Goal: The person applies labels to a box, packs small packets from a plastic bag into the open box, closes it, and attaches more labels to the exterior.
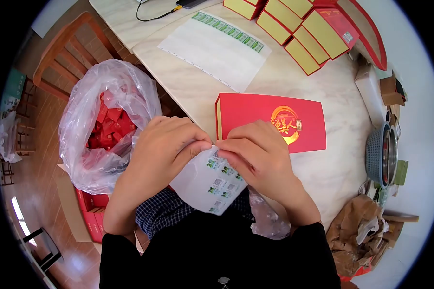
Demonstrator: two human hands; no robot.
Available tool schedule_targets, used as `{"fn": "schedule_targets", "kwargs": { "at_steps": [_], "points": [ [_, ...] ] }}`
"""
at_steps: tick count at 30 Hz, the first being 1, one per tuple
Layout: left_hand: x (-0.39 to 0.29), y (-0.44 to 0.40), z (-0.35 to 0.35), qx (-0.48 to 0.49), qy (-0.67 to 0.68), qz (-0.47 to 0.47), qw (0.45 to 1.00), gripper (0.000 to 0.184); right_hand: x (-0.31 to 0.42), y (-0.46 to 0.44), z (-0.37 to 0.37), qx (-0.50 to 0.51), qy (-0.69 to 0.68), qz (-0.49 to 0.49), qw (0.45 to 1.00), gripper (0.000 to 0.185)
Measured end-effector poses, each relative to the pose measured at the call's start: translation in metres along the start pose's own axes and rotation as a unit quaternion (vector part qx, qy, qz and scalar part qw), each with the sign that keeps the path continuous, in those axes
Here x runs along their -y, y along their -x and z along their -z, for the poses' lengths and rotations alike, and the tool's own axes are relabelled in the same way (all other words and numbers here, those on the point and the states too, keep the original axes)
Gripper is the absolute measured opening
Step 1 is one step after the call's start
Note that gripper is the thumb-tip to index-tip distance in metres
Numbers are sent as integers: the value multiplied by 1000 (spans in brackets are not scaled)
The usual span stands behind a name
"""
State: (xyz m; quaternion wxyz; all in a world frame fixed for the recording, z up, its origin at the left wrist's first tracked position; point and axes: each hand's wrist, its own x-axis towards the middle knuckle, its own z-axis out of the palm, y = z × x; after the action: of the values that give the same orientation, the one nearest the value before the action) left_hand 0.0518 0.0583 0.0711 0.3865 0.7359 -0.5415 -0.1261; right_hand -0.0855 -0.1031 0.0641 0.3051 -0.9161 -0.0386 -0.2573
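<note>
Both hands pinch the upper edge of a white sticker sheet (190, 185) printed with green pictures and square codes, which hangs over my lap. My left hand (166, 144) is closed on the sheet's top edge, thumb against fingers. Close beside it, my right hand (260, 156) grips the same edge, its fingertips covering part of the printed labels. Just beyond my hands, a red box (248, 115) with gold lettering lies flat on the table. Whether a single label is lifted between the fingertips is too small to tell.
On the marble-look table (178, 91) lies another sheet (217, 53) with a row of green labels. Several red-and-yellow boxes (318, 33) are stacked at the back right. To my left stands a plastic bag (70, 130) of red packets; a blue basket (375, 154) is at right.
</note>
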Motion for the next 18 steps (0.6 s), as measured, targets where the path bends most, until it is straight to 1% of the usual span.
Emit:
{"fn": "schedule_targets", "kwargs": {
  "at_steps": [1, 5, 6, 7, 8, 9, 10, 11, 13, 14, 15, 16, 17, 18],
  "points": [
    [0, -1, -1, 2, -1, 1, 1000, 8, 0, 1, 0, -6, 16, 16, 1000, 24],
    [0, -2, -1, 9, 1, 9, 1000, 8, 0, 1, 1, -25, 0, 18, 1000, 23],
    [1, -3, -1, 10, 0, 9, 1000, 8, 1, 1, 3, -19, 3, 44, 999, 23],
    [3, -4, 0, -29, -44, 4, 999, 8, 3, -1, 6, -13, 6, 70, 997, 22],
    [6, -5, 1, -68, -88, -1, 994, 7, 7, -2, 13, -14, 6, 70, 997, 22],
    [14, -9, 4, -67, -88, -1, 994, 7, 13, -3, 21, -55, -5, 71, 996, 21],
    [26, -15, 8, -153, -116, 10, 981, 8, 15, -2, 27, -97, -16, 72, 993, 19],
    [36, -23, 12, -239, -143, 22, 960, 9, 12, 1, 29, -98, -15, 69, 993, 19],
    [48, -49, 20, -410, -47, 41, 910, 12, 2, 6, 30, -203, -64, -73, 974, 12],
    [53, -63, 21, -436, -20, 25, 899, 13, -4, 6, 29, -203, -63, -73, 974, 12],
    [57, -78, 22, -464, 7, 10, 886, 15, -12, 4, 28, -220, -124, -137, 958, 8],
    [64, -93, 19, -466, 7, 11, 885, 15, -18, 3, 27, -233, -184, -200, 934, 6],
    [76, -107, 12, -460, -18, -5, 888, 15, -24, 3, 27, -230, -184, -198, 935, 6],
    [91, -122, 3, -453, -44, -22, 890, 16, -29, 2, 27, -208, -206, -236, 926, 7]
  ]
}}
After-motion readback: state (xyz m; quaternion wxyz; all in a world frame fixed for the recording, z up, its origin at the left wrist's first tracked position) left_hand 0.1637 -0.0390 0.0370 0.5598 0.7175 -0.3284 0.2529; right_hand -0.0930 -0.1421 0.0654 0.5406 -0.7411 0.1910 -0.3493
